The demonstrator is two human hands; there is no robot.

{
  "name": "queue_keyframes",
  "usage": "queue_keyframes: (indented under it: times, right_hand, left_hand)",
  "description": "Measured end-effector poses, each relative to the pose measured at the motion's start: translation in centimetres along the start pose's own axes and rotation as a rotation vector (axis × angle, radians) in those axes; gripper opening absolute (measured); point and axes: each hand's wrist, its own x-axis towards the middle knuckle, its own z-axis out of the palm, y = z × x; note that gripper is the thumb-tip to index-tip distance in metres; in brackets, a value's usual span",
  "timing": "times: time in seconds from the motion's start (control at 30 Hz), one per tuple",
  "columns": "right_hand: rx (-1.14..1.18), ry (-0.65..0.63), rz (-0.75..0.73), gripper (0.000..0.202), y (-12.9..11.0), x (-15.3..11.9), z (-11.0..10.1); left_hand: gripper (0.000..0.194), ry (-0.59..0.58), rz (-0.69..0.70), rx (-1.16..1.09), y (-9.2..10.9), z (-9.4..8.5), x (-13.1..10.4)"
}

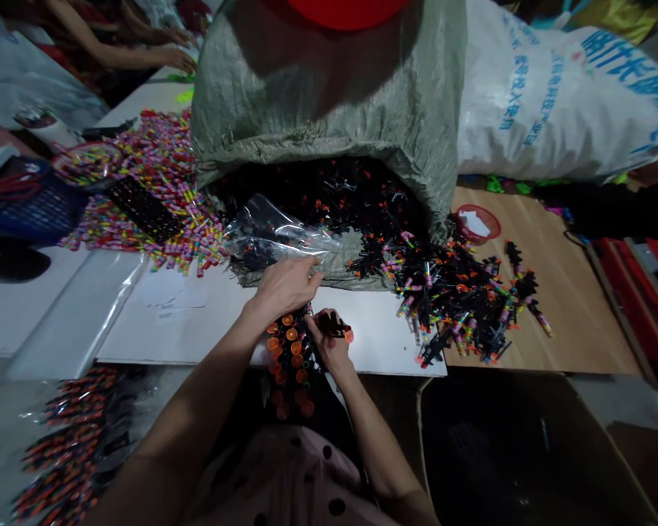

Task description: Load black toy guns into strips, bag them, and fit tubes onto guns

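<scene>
In the head view, a small black plastic piece with a round orange tip (333,326) sits over the white tabletop (381,343), tip towards four o'clock, grasped by the right hand (334,352), forearm entering from five o'clock. The left hand (289,286) arches palm-down below a wrinkled clear plastic bag (277,228) at eleven o'clock; whether it grips, I cannot tell. Translucent orange discs (292,334) line up at its six o'clock.

1. Clear film (274,223): thin, glossy, crinkled plastic.
2. Orange discs (292,334): translucent, shiny plastic.
3. Grey-green sack (329,109): coarse woven plastic, wrinkled, faintly sheened, frayed at the edge.
4. Brown tabletop (573,321): smooth, wood-grained.
5. Dotted garment (307,482): soft-looking matt cloth.
</scene>
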Motion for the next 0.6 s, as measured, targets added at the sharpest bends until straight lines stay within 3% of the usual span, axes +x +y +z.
queue_keyframes:
  times: [0.2,0.33,0.37,0.47,0.5,0.6]
  right_hand:
    - [-0.369,-0.187,0.062,0.017,-3.7,0.8,-0.6]
    - [-0.375,-0.405,-0.093,0.024,-2.6,2.2,-5.7]
    - [-0.355,-0.384,-0.101,0.028,-1.8,3.0,-7.4]
    - [-0.516,-0.027,0.130,0.036,0.2,6.5,-12.0]
    - [-0.565,0.041,0.214,0.036,0.7,7.6,-13.0]
    - [-0.505,0.060,0.269,0.034,1.2,8.6,-13.4]
  left_hand:
    - [0.044,0.057,-0.039,0.027,-0.1,0.0,0.1]
    - [0.043,0.056,-0.029,0.030,-0.5,0.1,0.2]
    - [0.043,0.056,-0.024,0.032,-0.6,0.2,0.3]
    - [0.042,0.075,-0.007,0.048,-0.6,0.1,0.4]
    - [0.042,0.084,0.002,0.052,-0.7,0.0,0.4]
    - [0.045,0.165,0.092,0.066,-0.8,-0.3,-0.3]
